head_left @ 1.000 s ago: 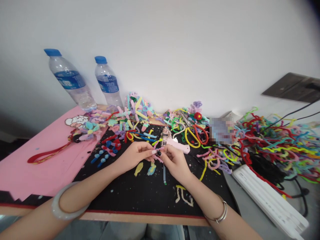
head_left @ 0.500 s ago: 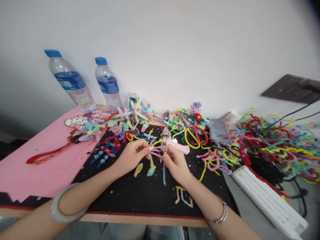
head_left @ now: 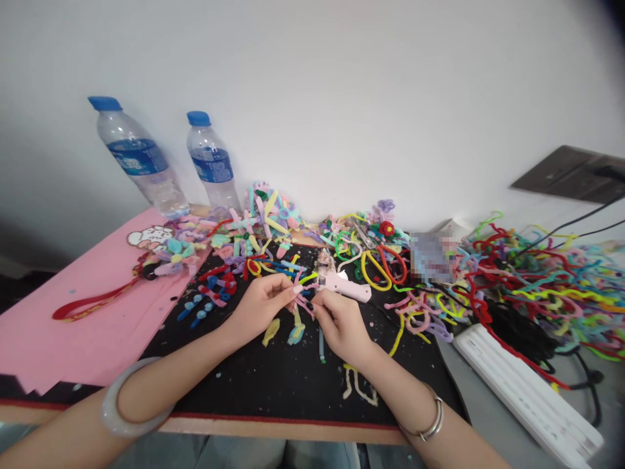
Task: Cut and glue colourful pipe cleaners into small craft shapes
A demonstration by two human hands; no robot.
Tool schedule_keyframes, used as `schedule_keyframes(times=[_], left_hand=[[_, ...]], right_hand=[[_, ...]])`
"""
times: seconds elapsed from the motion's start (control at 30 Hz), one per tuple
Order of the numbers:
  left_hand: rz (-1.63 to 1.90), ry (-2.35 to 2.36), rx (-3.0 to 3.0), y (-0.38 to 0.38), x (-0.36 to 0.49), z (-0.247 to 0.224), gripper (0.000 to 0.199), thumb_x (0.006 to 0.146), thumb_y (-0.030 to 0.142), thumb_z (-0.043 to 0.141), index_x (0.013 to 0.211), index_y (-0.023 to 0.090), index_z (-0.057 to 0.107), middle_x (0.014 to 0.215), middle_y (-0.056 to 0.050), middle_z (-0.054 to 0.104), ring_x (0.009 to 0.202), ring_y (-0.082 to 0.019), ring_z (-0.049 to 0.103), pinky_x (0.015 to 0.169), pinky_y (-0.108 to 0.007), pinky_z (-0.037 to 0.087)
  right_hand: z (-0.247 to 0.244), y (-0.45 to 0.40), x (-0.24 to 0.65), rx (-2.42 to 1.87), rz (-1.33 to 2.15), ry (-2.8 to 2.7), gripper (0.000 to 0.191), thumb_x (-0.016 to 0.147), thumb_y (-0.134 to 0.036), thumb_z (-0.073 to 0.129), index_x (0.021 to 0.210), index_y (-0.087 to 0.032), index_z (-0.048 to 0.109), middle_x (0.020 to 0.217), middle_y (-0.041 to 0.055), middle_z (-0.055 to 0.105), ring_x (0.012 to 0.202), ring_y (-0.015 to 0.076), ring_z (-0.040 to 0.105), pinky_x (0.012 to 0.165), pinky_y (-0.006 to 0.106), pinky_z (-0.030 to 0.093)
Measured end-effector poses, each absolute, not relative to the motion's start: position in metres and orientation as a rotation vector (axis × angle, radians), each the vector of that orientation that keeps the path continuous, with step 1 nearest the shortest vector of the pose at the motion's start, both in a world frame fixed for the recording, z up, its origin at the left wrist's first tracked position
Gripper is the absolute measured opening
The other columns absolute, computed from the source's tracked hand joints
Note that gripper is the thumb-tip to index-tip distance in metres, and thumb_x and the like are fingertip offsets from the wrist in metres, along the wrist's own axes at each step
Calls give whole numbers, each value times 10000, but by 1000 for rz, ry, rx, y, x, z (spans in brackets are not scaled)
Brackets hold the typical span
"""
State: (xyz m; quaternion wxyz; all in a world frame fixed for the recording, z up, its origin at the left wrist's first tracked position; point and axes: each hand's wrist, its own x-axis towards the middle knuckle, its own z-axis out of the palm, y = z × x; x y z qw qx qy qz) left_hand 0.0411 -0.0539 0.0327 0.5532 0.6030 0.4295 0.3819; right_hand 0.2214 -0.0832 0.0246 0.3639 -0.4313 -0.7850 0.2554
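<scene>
A pink pipe cleaner (head_left: 303,301) is stretched between my two hands above the black mat (head_left: 234,384). My left hand (head_left: 268,299) pinches it between thumb and forefinger. The fingers of my right hand (head_left: 339,319) are closed on its other end. Just behind my hands lies a pink glue gun (head_left: 344,285), its nozzle end smudged. Under and in front of my fingers are a yellow and blue pipe-cleaner piece (head_left: 295,333), a small yellow leaf shape (head_left: 271,331) and a translucent glue stick (head_left: 321,345).
Two water bottles (head_left: 139,163) stand against the wall at the left, near pink paper (head_left: 83,312). Scissors (head_left: 375,267) with red and yellow handles lie behind. Piles of coloured pipe cleaners (head_left: 547,280) and a white power strip (head_left: 527,391) are on the right.
My right hand has turned, its thumb and fingers rolling over the pink pipe cleaner. The strands between my hands have shifted slightly downward. My left hand keeps its pinch.
</scene>
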Motion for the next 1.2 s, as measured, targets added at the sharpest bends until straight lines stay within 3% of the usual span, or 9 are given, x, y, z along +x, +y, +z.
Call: schedule_keyframes(times=[0.27, 0.47, 0.73, 0.97, 1.07, 1.2], left_hand=[[828, 931, 1459, -49, 37, 28, 294, 859, 327, 561, 619, 160, 527, 568, 24, 551, 549, -107, 526, 592, -232, 421], [759, 911, 1513, -47, 35, 25, 284, 854, 326, 565, 634, 150, 528, 571, 21, 552, 547, -102, 521, 575, -224, 409], [661, 886, 1504, -50, 37, 25, 280, 840, 349, 575, 657, 138, 553, 556, 18, 561, 515, -95, 505, 523, -211, 382], [891, 1022, 1462, -47, 38, 24, 319, 866, 338, 548, 603, 161, 512, 553, 35, 537, 533, -93, 511, 582, -217, 417], [924, 1038, 1453, -49, 40, 26, 290, 857, 320, 563, 615, 161, 537, 570, 31, 558, 555, -100, 535, 608, -222, 441], [871, 994, 1449, -52, 41, 29, 277, 838, 325, 586, 618, 158, 567, 582, 20, 587, 564, -105, 561, 611, -223, 468]], right_hand=[[23, -82, 226, -1075, 615, -2062, 190, 917, -174, 415, 741, -195, 482, 665, -11, 503, 603, 123, 470, 582, 231, 360], [21, -77, 229, -1206, 679, -1892, 30, 883, -184, 495, 861, -189, 514, 653, -35, 479, 569, 115, 458, 551, 221, 358], [22, -81, 225, -1159, 592, -1906, 216, 896, -170, 445, 682, -192, 454, 618, -27, 464, 573, 112, 446, 551, 230, 335], [15, -77, 224, -1136, 1133, -1478, 149, 864, -333, 541, 889, -186, 548, 673, -23, 545, 483, 86, 420, 450, 217, 322], [13, -80, 216, -1112, 1305, -1405, 174, 792, -333, 634, 822, -182, 552, 593, -47, 528, 438, 74, 418, 411, 199, 323], [12, -84, 209, -1111, 1357, -1339, 225, 857, -363, 547, 726, -182, 521, 572, -39, 559, 392, 57, 425, 379, 181, 332]])
